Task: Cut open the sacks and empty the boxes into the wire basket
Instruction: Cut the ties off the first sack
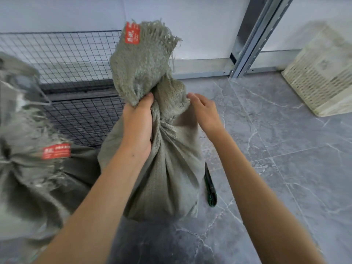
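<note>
A grey-green woven sack (167,168) stands upright on the floor in the middle, tied at the neck, its frayed top carrying a red label (132,33). My left hand (140,121) is shut around the neck just under the bunched top. My right hand (204,109) touches the right side of the neck with curled fingers; whether it grips the cloth I cannot tell. A second tied sack (38,178) with a red label lies at the left, blurred. The black wire basket (76,77) stands behind both sacks. A dark green-trimmed knife (210,187) lies on the floor right of the sack.
Grey marble-pattern floor tiles (285,159) stretch to the right. A pale woven basket (323,77) stands at the far right. A metal rack upright (253,39) rises by the white wall behind.
</note>
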`<state>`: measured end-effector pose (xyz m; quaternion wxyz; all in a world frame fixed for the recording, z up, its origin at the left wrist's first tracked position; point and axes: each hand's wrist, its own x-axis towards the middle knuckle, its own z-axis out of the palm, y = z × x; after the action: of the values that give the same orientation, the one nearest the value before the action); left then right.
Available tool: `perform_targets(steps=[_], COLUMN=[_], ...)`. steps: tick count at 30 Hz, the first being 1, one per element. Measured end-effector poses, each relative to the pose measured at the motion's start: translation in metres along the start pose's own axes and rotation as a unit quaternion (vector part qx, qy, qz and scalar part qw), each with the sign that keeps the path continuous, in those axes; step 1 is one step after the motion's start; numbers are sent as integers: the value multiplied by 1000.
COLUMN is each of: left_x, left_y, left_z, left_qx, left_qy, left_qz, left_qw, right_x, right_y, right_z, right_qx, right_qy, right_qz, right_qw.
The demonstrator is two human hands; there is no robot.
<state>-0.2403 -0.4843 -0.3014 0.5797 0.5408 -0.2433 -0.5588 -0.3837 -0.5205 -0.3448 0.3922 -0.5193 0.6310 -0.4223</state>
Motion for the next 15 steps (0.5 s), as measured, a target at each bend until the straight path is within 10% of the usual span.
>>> perform_targets(steps=[9, 15], left_x=[-1, -7], left_y=[21, 35], left_z=[-9, -20], left_qx=[-28, 72], left_qy=[19, -91], left_qz=[-11, -20], left_qw=[999, 993], right_x=[-55, -60], right_y=[-42, -53], right_z=[37, 40], right_qx=[-157, -250], right_qy=[-166, -225], right_qz=[-178, -124], right_qw=[957, 933])
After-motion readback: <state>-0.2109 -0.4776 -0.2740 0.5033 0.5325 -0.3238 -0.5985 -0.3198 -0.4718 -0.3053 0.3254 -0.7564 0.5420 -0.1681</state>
